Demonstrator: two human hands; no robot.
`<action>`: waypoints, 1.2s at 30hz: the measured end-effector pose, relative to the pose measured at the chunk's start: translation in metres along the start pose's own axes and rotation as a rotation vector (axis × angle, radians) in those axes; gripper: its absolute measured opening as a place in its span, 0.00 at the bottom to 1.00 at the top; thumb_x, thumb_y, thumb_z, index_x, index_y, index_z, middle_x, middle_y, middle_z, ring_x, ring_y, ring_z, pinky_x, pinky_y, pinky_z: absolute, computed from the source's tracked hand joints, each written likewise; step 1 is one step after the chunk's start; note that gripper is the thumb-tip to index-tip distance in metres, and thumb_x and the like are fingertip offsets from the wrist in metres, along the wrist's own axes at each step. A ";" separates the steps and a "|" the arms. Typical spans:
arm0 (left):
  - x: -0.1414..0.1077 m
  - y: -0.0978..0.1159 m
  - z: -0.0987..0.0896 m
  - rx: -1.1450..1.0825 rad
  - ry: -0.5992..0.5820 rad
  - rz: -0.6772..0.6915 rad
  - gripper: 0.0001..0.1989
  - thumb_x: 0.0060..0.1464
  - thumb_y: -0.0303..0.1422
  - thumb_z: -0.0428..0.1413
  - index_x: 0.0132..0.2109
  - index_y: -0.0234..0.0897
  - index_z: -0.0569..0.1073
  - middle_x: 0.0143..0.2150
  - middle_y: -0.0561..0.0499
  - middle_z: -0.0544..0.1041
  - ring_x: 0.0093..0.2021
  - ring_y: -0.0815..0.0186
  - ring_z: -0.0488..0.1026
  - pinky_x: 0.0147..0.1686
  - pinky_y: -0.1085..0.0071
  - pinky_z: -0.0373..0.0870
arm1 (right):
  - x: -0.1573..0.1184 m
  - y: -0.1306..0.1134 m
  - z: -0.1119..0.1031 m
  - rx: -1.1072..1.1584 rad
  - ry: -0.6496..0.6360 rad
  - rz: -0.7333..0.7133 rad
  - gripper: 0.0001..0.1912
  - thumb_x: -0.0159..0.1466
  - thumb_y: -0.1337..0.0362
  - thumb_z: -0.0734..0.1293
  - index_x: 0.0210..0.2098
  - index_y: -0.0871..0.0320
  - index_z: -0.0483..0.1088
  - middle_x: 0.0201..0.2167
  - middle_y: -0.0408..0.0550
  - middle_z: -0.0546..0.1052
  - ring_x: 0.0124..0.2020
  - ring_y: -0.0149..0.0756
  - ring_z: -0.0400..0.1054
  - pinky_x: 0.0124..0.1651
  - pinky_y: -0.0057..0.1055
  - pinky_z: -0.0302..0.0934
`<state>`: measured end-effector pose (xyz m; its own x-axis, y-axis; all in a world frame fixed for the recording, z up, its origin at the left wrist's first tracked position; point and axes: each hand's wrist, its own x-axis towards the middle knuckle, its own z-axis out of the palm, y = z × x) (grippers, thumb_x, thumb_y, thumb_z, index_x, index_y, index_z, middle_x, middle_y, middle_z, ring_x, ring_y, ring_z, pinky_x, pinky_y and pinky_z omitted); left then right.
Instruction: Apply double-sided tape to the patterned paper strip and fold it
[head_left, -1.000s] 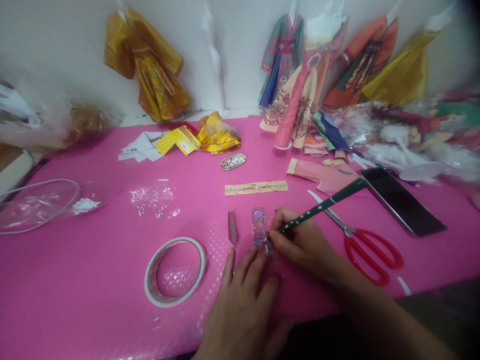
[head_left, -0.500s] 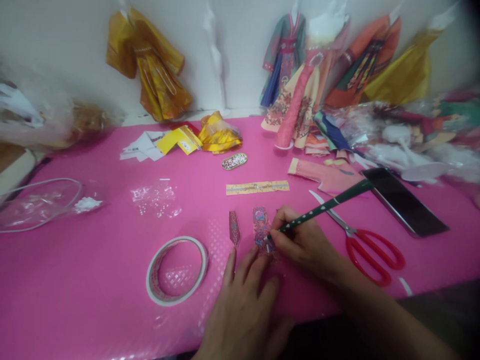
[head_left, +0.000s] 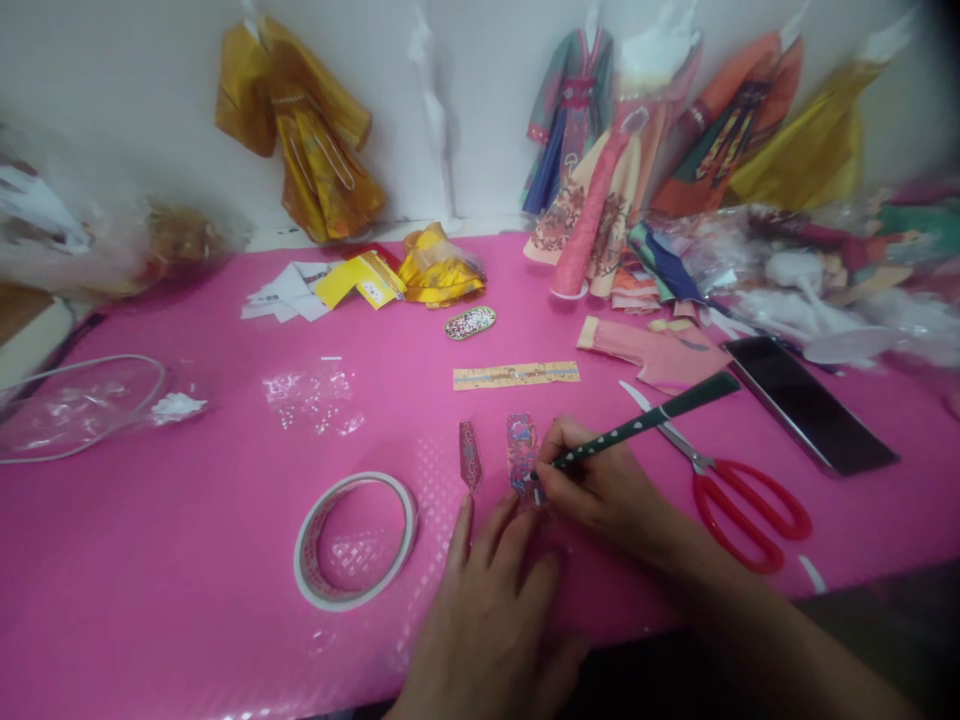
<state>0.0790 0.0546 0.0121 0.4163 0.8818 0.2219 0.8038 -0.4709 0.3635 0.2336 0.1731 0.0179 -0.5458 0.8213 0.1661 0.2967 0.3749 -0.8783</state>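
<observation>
The right hand (head_left: 600, 487) pinched a slim dark-green, white-spotted stick (head_left: 649, 423), tip at the cloth-like pink-and-blue strip (head_left: 522, 448), twelve o'clock on my feed from the spread left hand (head_left: 491, 590); I judged pinning the strip steadily best.

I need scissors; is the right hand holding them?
No, the right hand holds a green pen-like tool, while the scissors lie on the table.

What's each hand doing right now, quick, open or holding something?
Left hand: open, fingers spread at the lower end of the patterned strip.
Right hand: closed, holding the dark green pencil-like stick, tip at that strip.
</observation>
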 end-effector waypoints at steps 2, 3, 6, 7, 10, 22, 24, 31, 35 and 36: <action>0.000 -0.001 0.001 -0.011 0.001 -0.009 0.19 0.53 0.39 0.63 0.49 0.34 0.77 0.60 0.32 0.76 0.60 0.34 0.71 0.52 0.25 0.68 | 0.000 0.000 0.000 0.008 0.006 -0.008 0.07 0.62 0.72 0.62 0.30 0.54 0.62 0.25 0.38 0.66 0.25 0.30 0.60 0.28 0.28 0.54; -0.001 -0.001 0.002 -0.014 0.006 -0.012 0.19 0.54 0.40 0.63 0.50 0.35 0.77 0.60 0.32 0.77 0.60 0.34 0.71 0.52 0.25 0.68 | 0.000 -0.001 -0.001 0.014 0.010 -0.013 0.07 0.63 0.72 0.62 0.30 0.54 0.62 0.25 0.38 0.66 0.25 0.30 0.60 0.28 0.28 0.54; -0.002 -0.001 0.003 -0.017 0.013 -0.026 0.21 0.55 0.42 0.63 0.52 0.35 0.76 0.60 0.34 0.76 0.61 0.36 0.71 0.55 0.27 0.68 | -0.001 -0.001 0.000 0.034 0.009 -0.038 0.07 0.63 0.72 0.61 0.31 0.54 0.63 0.26 0.38 0.67 0.26 0.30 0.62 0.29 0.28 0.56; -0.002 -0.001 0.004 -0.020 0.014 -0.031 0.21 0.55 0.43 0.62 0.53 0.35 0.76 0.61 0.34 0.76 0.62 0.36 0.70 0.55 0.28 0.68 | 0.000 -0.001 0.000 0.039 0.003 -0.048 0.07 0.64 0.72 0.61 0.32 0.54 0.63 0.27 0.38 0.68 0.27 0.30 0.62 0.30 0.28 0.57; -0.002 0.000 0.003 -0.031 -0.005 -0.037 0.22 0.55 0.43 0.63 0.52 0.35 0.76 0.62 0.33 0.75 0.63 0.36 0.69 0.56 0.28 0.67 | 0.001 0.000 0.002 0.051 -0.016 -0.072 0.07 0.63 0.73 0.63 0.32 0.54 0.64 0.27 0.38 0.68 0.27 0.29 0.62 0.31 0.27 0.57; -0.002 -0.002 0.001 -0.020 0.023 -0.028 0.20 0.56 0.44 0.62 0.50 0.37 0.78 0.59 0.36 0.78 0.59 0.35 0.73 0.52 0.25 0.69 | -0.002 0.003 -0.005 0.105 0.106 -0.034 0.08 0.63 0.72 0.61 0.30 0.53 0.60 0.24 0.37 0.65 0.25 0.30 0.58 0.28 0.28 0.54; -0.002 -0.002 0.002 -0.024 0.024 -0.037 0.20 0.56 0.44 0.63 0.51 0.37 0.77 0.59 0.36 0.78 0.60 0.36 0.73 0.53 0.26 0.69 | -0.002 0.003 -0.004 0.107 0.072 -0.031 0.08 0.63 0.71 0.61 0.30 0.53 0.61 0.25 0.37 0.65 0.25 0.30 0.59 0.28 0.28 0.54; -0.002 -0.001 0.003 -0.015 0.041 -0.030 0.21 0.55 0.43 0.63 0.52 0.35 0.77 0.59 0.35 0.78 0.60 0.36 0.72 0.53 0.27 0.70 | -0.003 0.003 -0.003 0.070 -0.016 0.021 0.07 0.62 0.69 0.62 0.30 0.53 0.60 0.22 0.36 0.64 0.22 0.30 0.57 0.26 0.29 0.52; -0.002 -0.001 0.004 -0.022 0.032 -0.032 0.21 0.56 0.44 0.62 0.51 0.36 0.77 0.60 0.35 0.77 0.60 0.36 0.72 0.54 0.27 0.68 | -0.004 0.003 -0.004 0.056 -0.031 0.035 0.06 0.63 0.69 0.62 0.30 0.54 0.61 0.23 0.36 0.65 0.23 0.30 0.59 0.26 0.29 0.53; -0.003 -0.001 0.004 -0.025 0.029 -0.033 0.21 0.56 0.44 0.62 0.51 0.36 0.77 0.60 0.35 0.77 0.61 0.36 0.72 0.54 0.27 0.68 | -0.004 0.003 -0.003 0.053 -0.030 0.037 0.06 0.63 0.69 0.62 0.30 0.54 0.61 0.23 0.37 0.66 0.23 0.30 0.59 0.26 0.28 0.53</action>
<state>0.0789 0.0528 0.0079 0.3768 0.8958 0.2358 0.8058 -0.4425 0.3934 0.2393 0.1723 0.0165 -0.5586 0.8207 0.1199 0.2760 0.3202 -0.9062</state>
